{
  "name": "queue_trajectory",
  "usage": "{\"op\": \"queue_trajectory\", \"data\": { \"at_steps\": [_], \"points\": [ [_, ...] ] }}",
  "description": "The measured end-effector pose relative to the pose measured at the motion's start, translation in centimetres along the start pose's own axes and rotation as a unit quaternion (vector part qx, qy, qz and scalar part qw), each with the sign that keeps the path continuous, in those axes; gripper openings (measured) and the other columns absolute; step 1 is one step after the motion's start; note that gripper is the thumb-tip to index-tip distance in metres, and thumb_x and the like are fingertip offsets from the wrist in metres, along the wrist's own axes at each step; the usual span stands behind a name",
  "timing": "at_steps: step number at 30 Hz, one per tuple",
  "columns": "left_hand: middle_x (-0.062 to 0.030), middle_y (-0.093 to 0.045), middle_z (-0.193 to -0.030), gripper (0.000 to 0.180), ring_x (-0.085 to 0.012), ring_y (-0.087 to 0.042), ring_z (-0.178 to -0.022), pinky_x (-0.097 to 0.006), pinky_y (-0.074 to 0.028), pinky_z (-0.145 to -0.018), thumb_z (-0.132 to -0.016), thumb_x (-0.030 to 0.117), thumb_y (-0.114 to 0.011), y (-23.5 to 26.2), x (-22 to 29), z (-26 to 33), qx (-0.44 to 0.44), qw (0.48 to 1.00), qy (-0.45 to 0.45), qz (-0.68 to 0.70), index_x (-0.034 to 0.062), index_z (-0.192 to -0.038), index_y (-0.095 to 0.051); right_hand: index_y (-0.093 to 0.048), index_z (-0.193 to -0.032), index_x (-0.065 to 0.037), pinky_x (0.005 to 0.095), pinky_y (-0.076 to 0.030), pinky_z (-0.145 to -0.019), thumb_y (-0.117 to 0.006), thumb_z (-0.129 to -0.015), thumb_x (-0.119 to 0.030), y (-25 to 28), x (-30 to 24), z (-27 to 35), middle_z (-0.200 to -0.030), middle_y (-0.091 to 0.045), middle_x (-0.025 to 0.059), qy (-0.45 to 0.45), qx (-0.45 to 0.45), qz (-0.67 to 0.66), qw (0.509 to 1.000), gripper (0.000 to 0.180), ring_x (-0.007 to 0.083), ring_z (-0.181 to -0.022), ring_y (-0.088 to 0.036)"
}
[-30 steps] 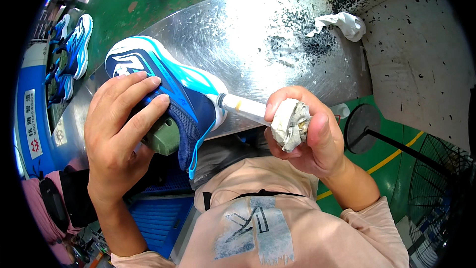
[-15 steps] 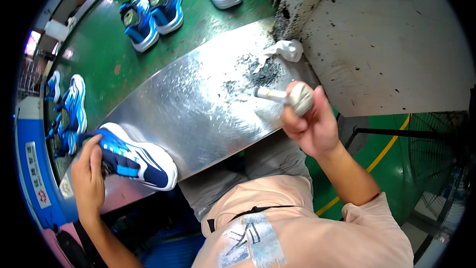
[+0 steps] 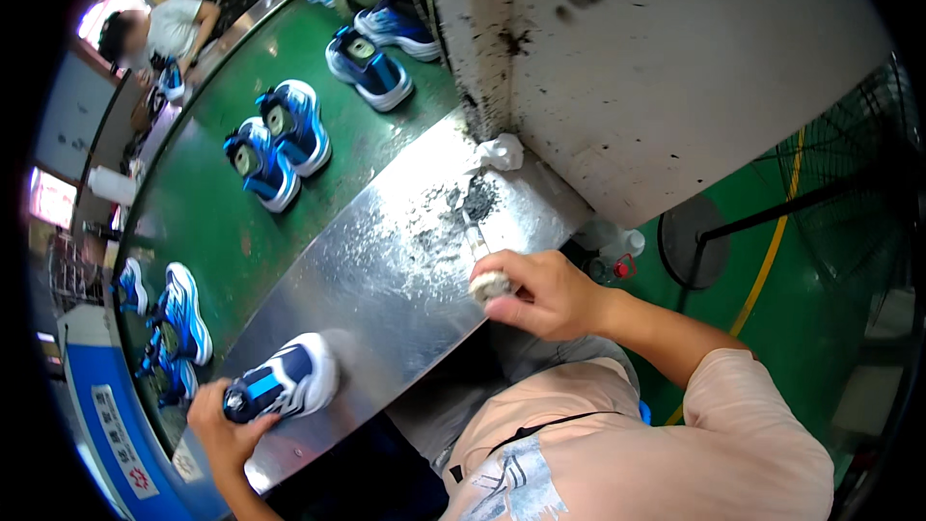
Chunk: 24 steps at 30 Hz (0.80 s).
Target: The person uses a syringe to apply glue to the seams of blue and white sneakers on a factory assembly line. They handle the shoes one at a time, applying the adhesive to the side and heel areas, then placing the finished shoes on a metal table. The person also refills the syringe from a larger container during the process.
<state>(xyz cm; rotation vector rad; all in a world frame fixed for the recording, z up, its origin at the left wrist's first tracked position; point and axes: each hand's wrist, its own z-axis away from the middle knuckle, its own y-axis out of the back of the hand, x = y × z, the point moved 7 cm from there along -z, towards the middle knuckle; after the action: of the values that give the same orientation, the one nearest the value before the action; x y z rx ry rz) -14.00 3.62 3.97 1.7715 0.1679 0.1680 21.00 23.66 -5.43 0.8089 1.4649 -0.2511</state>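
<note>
Far-left shoes [image 3: 190, 314]: blue and white, on the green surface [image 3: 193, 222], just beyond the left grip [image 3: 231, 423].
Left grip: grasping the navy-and-white shoe [image 3: 301, 374] by its collar end, between fingers and thumb.
Paired shoes [image 3: 309, 137]: side by side, well ahead of the left grip.
Navy-and-white shoe: toe pointing away from the left grip, over the metal table [image 3: 386, 333]; touching or not, cannot tell.
Wrapped tool [image 3: 477, 243]: slim end toward black smudges [image 3: 479, 195], ahead of the right grip [image 3: 535, 294].
White cloth [image 3: 502, 151]: crumpled, farther ahead of the right grip.
Right grip: clenched around the wrapped tool's wadded handle.
</note>
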Motion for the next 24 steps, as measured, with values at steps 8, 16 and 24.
{"op": "queue_trajectory", "data": {
  "at_steps": [8,16,24],
  "points": [
    [-0.0181,-0.061,-0.11,0.041,-0.0328,-0.059,-0.101,-0.037,-0.045,-0.088,-0.074,0.004,-0.073,2.4,1.9,-1.4,0.13,0.989,0.071,-0.019,-0.0016,-0.112,-0.061,-0.053,-0.106,-0.007,0.0346,-0.05,-0.063,-0.059,-0.09,-0.033,-0.4,0.7,-2.3,-0.082,-0.056,0.0098,0.18,0.087,0.353,0.914,0.031,0.0258,-0.085,-0.059],
    [-0.0105,-0.065,-0.075,0.011,-0.0157,-0.058,-0.06,-0.026,-0.045,-0.056,-0.081,0.007,-0.068,-4.2,22.7,-17.0,0.01,0.93,-0.096,0.354,-0.0034,-0.082,-0.068,-0.054,-0.109,-0.009,0.0371,-0.049,-0.065,-0.062,-0.089,-0.033,0.3,-1.4,3.1,-0.082,-0.059,0.009,0.11,0.07,0.147,0.98,0.032,0.0278,-0.075,-0.062],
    [-0.0106,-0.065,-0.085,0.012,-0.0265,-0.063,-0.07,-0.033,-0.05,-0.064,-0.073,0.002,-0.067,-13.0,27.6,-21.1,0.075,0.95,-0.119,0.28,0.004,-0.084,-0.07,-0.055,-0.111,-0.008,0.0353,-0.049,-0.071,-0.064,-0.086,-0.016,4.4,-0.7,8.4,-0.095,-0.06,0.011,0.013,0.287,0.045,0.957,0.028,0.0265,-0.08,-0.06]
  ]
}}
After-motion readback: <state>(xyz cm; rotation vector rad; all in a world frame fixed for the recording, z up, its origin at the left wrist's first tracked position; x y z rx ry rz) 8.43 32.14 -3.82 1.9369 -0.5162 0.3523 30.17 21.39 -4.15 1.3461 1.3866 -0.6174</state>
